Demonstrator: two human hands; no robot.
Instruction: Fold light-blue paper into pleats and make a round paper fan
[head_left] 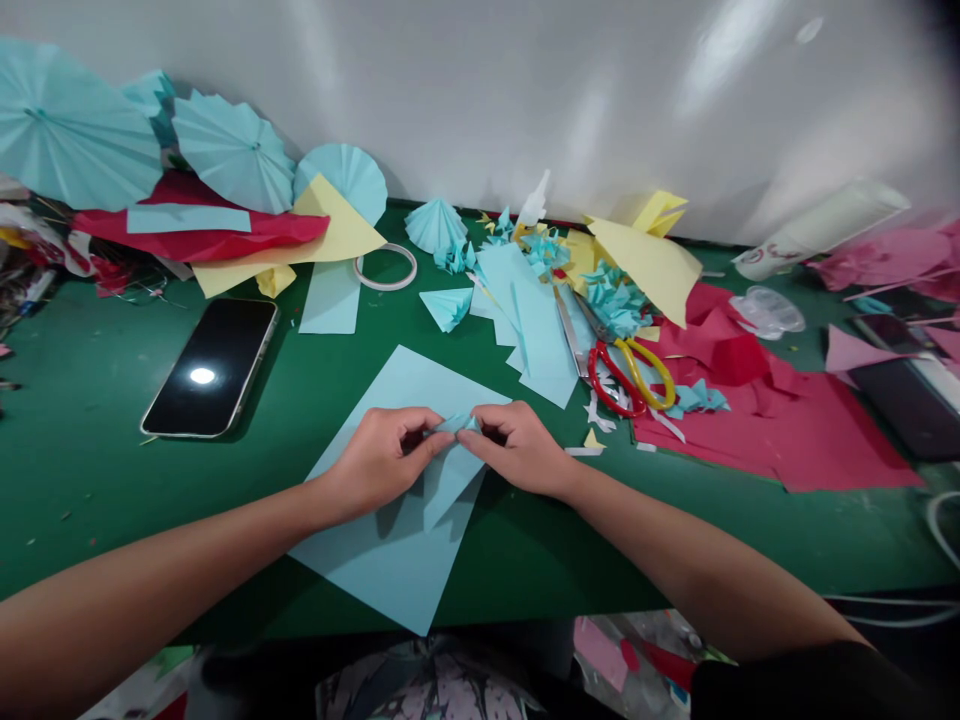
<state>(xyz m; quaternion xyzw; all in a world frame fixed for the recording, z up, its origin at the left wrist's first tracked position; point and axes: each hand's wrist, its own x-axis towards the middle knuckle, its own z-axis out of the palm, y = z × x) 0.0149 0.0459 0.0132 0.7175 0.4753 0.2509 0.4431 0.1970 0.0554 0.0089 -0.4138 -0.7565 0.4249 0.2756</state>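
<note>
Centre of frame, just below middle: left hand and right hand meet, fingers of both pinched shut on a small pleated blue piece held between them, one end in each hand. The piece sits just above a large blue sheet lying flat on the green bench; a longer blue flap hangs down from it onto that sheet. Can't tell how many folds are in it, too small and half hidden by the fingers

Judgement on the fold in hand: it looks like a narrow pleat being pressed. To do it well, keep thumbs and forefingers close to the crease, match the edges before squeezing, run the pinch along the whole fold so it sets sharp, and keep each pleat the same width. The loose flap should stay clear of the fingers so it doesn't get creased by accident

Around: phone centre left, screen dark; tape ring above centre; scissors with red and yellow handles right of centre, well apart from the hands; red paper at right; yellow paper upper right of centre; blue paper fans upper left
</note>
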